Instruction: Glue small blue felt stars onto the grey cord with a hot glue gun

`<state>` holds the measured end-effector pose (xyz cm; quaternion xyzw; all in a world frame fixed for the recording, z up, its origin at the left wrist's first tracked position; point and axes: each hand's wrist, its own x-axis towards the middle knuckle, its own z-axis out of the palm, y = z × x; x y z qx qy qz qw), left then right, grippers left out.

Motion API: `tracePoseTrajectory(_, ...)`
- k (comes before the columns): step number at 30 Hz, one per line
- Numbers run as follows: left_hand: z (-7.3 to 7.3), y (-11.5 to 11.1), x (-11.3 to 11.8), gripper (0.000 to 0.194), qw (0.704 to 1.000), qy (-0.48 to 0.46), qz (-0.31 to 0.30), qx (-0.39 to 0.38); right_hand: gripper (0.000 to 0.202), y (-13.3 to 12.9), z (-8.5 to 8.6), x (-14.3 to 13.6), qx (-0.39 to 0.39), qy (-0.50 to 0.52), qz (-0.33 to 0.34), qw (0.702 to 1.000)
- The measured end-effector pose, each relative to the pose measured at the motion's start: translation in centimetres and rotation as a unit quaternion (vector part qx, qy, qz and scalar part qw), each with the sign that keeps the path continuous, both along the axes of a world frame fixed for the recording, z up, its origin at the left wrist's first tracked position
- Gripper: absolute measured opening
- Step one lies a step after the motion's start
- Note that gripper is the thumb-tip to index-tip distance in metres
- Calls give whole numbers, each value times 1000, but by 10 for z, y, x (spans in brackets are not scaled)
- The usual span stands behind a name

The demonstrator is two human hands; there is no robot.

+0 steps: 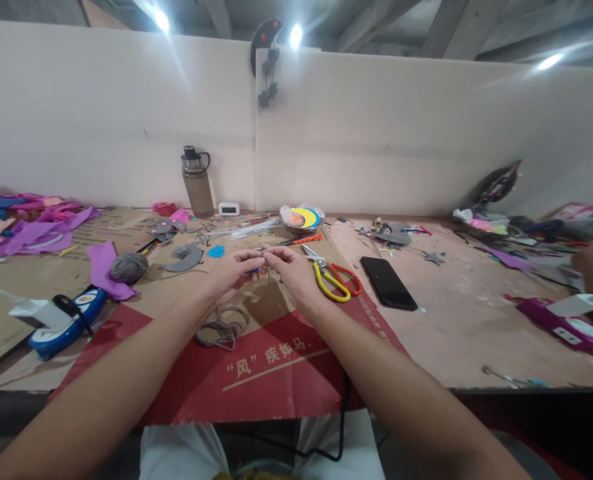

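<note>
L hand (241,270) is curling nearly closed at ctr of frame, thumb + fingers gripping small blue pc (256,271), mostly hidden. R hand (289,267) is meeting it, fingertips pinching tog.; can't tell exactly what they're gripping. Grey cord coil (221,336) is lying just below L hand, on red-and-brown sheet (176,393), lower ctr. Scissors (320,279) w/ yellow & orange handles are lying just R of R hand, blk phone (389,283) farther R. Blue flower (216,251) & grey crescent (189,260) are lying L of hands; grey yarn ball (129,267) is resting against purple sheet (103,263), mid-left. Bottle (199,190) is standing near white panel (126,120), ctr-left, above hands.
</note>
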<state>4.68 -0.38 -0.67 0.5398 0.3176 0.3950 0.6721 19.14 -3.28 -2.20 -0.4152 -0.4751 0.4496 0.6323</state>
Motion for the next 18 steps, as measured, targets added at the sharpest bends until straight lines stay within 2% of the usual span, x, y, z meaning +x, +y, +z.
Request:
tracePoseTrajectory(3, -3, -1, 0, 26, 1000, 24, -1, -3, 24, 2, -2, -4, 0, 11, 15, 1000)
tracePoseTrajectory(7, -9, 1, -1, 27, 999, 34, 9, -3, 29, 9, -2, 1, -22, -33, 45, 998)
tracePoseTrajectory(9, -12, 5, -4, 28, 998, 52, 21, -4, 34, 11, -1, 16, -35, -91, 37, 994)
tracePoseTrajectory(11, -14, 9, -6, 30, 996, 72, 46, 2, 34, 8, 0, 42, -23, -213, -29, 976)
tracePoseTrajectory(12, -14, 11, -7, 30, 995, 78, 58, 6, 31, 4, -1, 57, -5, -304, -79, 949)
tracePoseTrajectory(13, -14, 13, -9, 31, 994, 81, 70, 10, 30, -1, -3, 72, -3, -407, -118, 906)
tracePoseTrajectory(15, -13, 16, -11, 31, 993, 80, 88, 18, 29, -15, -10, 101, -47, -596, -159, 786)
tracePoseTrajectory(17, -12, 18, -11, 31, 992, 79, 96, 28, 36, -28, -18, 119, -131, -731, -154, 652)
tracePoseTrajectory(18, -11, 18, -12, 30, 991, 81, 98, 33, 36, -33, -22, 125, -143, -744, -147, 635)
